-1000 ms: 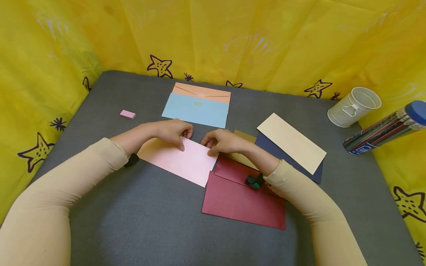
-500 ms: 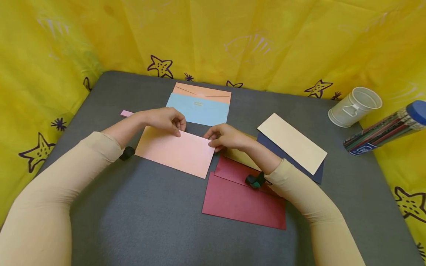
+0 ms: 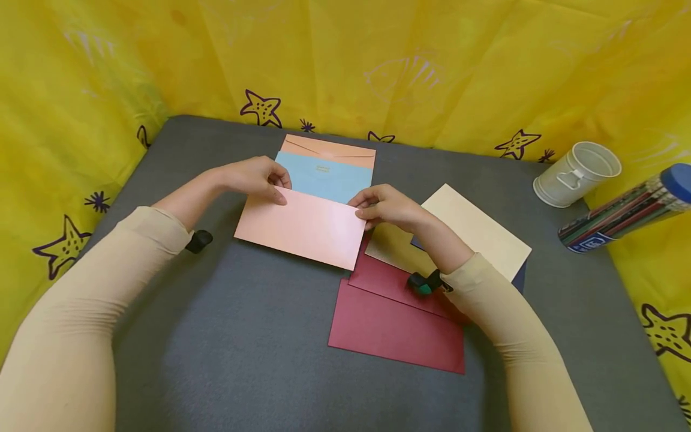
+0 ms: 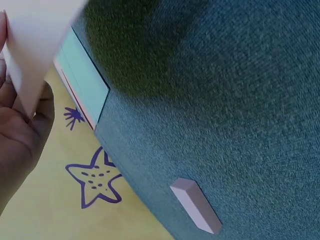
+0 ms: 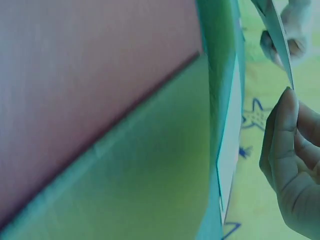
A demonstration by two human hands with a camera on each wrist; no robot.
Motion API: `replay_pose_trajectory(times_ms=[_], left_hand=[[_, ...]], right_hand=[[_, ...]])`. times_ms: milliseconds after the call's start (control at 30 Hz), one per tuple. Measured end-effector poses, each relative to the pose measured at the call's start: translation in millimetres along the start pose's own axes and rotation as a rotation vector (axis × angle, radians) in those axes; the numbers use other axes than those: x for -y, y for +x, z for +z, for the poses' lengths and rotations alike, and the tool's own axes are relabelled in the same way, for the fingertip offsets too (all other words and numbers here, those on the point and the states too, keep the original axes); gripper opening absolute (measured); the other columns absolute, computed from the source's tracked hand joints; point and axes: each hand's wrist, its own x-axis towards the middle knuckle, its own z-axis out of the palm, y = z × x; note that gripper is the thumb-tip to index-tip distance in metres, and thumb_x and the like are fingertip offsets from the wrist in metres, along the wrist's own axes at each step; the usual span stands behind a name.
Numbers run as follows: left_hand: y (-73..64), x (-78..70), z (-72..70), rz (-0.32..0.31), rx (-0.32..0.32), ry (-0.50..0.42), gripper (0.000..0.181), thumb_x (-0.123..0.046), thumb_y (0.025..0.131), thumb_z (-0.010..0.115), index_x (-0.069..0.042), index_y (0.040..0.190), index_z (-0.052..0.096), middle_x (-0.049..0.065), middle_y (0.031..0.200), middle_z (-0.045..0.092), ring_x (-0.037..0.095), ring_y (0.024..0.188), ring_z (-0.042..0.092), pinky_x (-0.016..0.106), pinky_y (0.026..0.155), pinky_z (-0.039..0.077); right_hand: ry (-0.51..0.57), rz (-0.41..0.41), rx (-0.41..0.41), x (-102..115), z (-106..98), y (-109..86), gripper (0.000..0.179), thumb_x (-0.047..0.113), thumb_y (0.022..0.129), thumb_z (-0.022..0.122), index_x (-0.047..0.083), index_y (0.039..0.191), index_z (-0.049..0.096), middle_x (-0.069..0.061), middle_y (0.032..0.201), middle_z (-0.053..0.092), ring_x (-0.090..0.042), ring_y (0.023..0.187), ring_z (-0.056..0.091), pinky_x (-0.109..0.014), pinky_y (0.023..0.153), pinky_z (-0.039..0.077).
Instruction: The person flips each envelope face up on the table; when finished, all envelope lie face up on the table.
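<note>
A pale pink envelope [image 3: 302, 231], its plain face up, is pinched along its far edge by both hands. My left hand [image 3: 254, 177] grips it left of the middle, thumb on the near face and fingers behind. At the far right corner my right hand [image 3: 385, 207] pinches it the same way. In both wrist views the envelope [image 4: 37, 40] is lifted off the table. Just beyond it, a light blue envelope [image 3: 324, 177] lies over a peach envelope [image 3: 335, 146] with its flap showing; the pink one overlaps the blue one's near edge in the head view.
Dark red envelopes [image 3: 394, 330] lie at the near right, under an olive-gold one [image 3: 391, 247]. A cream envelope [image 3: 475, 231] covers a navy one [image 3: 519, 279]. A white metal cup [image 3: 572, 174] and a tube of pencils [image 3: 621, 210] stand right. A pink block [image 4: 196, 206] lies left.
Both hands have carried the pink envelope away from the body and slightly right, raising it over the near part of the blue envelope. The left forearm now hides the pink block in the head view.
</note>
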Motion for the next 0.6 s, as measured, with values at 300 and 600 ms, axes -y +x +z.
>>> replay_pose_trajectory(times_ms=[300,600], left_hand=[[1.2,4.6,-5.6,-0.069,-0.089,-0.074,0.037,-0.029,0.086,0.077,-0.005,0.11,0.065,0.003,0.084,0.056,0.019,0.084,0.046,0.03,0.07,0.036],[6.1,7.6,-0.6,-0.047,-0.128,-0.282,0.028,-0.028,0.091,0.071,-0.008,0.088,0.052,-0.004,0.061,0.038,0.023,0.072,0.048,0.034,0.072,0.042]], right_hand=[[0.007,0.016,-0.057,-5,-27,-8.7,0.03,0.004,0.097,0.057,-0.007,0.124,0.059,-0.006,0.098,0.062,-0.013,0.076,0.063,-0.026,0.072,0.059],[-0.039,0.03,-0.137,-11,-53,-18.9,0.029,0.007,0.098,0.056,-0.007,0.124,0.059,-0.005,0.096,0.06,-0.014,0.078,0.062,-0.027,0.073,0.059]])
